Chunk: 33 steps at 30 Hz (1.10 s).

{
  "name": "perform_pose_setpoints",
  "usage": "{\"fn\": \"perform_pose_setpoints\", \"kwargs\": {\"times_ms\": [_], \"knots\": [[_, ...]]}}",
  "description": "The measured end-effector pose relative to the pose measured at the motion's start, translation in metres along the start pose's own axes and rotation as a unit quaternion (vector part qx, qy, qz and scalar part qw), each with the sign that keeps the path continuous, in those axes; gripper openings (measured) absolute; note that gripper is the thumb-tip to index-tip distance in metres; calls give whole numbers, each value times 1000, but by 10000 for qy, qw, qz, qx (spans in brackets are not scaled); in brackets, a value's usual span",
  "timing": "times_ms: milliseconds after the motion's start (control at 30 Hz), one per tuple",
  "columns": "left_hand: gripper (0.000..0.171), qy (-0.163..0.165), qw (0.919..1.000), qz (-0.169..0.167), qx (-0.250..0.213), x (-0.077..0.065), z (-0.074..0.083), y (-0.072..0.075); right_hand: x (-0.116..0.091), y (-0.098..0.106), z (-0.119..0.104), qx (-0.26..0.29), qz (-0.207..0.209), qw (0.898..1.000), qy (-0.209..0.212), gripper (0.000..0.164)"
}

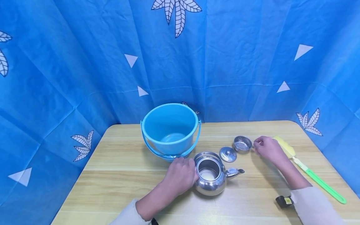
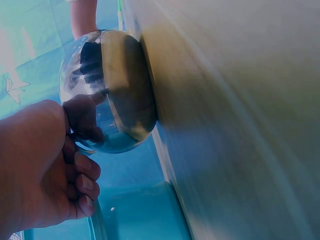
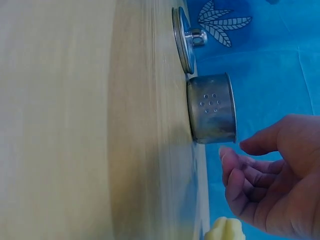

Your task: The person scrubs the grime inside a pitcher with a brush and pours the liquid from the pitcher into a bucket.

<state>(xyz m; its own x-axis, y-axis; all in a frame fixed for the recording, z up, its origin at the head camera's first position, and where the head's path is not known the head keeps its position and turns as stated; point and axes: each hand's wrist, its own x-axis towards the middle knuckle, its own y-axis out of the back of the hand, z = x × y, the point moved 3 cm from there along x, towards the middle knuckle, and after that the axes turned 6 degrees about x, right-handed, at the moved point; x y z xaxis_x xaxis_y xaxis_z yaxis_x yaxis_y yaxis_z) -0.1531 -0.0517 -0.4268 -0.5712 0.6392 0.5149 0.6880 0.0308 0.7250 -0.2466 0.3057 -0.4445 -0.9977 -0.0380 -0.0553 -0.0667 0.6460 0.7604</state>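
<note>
A shiny steel teapot (image 1: 210, 182) stands lidless on the table, its spout pointing right. My left hand (image 1: 181, 175) grips it at its left side, fingers curled; in the left wrist view the teapot's round body (image 2: 112, 95) shows beyond the hand (image 2: 45, 165), and the part held is mostly hidden. Just right of the perforated steel strainer cup (image 1: 242, 144) is my right hand (image 1: 267, 149), holding nothing. From the right wrist view, the right hand's loosely bent fingers (image 3: 240, 172) are beside the strainer cup (image 3: 212, 109), apart from it. The knobbed teapot lid (image 1: 228, 154) lies between teapot and strainer.
A blue bucket (image 1: 168, 137) with its handle lowered stands behind the left hand. On the right lies a brush with a yellow sponge head (image 1: 285, 147) and a green handle (image 1: 323, 184). A blue patterned cloth (image 1: 239, 62) hangs around the wooden table (image 1: 118, 175).
</note>
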Motion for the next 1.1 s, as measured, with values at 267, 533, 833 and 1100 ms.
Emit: {"fn": "perform_pose_setpoints", "kwargs": {"times_ms": [267, 533, 833, 1100], "knots": [[30, 14, 10000, -57, 25, -1, 1, -1, -11, 7, 6, -421, 159, 9989, 145, 37], [30, -10, 9998, -173, -43, 0, 1, -1, -24, 13, 12, -621, 270, 9974, 227, 37], [31, -9, 9997, -226, -48, 1, 1, -1, -38, 22, 23, -659, 353, 9971, 158, 38], [31, 30, 9998, -177, -55, 0, 1, -1, -47, 32, 30, -628, 462, 9968, 166, 45]]}}
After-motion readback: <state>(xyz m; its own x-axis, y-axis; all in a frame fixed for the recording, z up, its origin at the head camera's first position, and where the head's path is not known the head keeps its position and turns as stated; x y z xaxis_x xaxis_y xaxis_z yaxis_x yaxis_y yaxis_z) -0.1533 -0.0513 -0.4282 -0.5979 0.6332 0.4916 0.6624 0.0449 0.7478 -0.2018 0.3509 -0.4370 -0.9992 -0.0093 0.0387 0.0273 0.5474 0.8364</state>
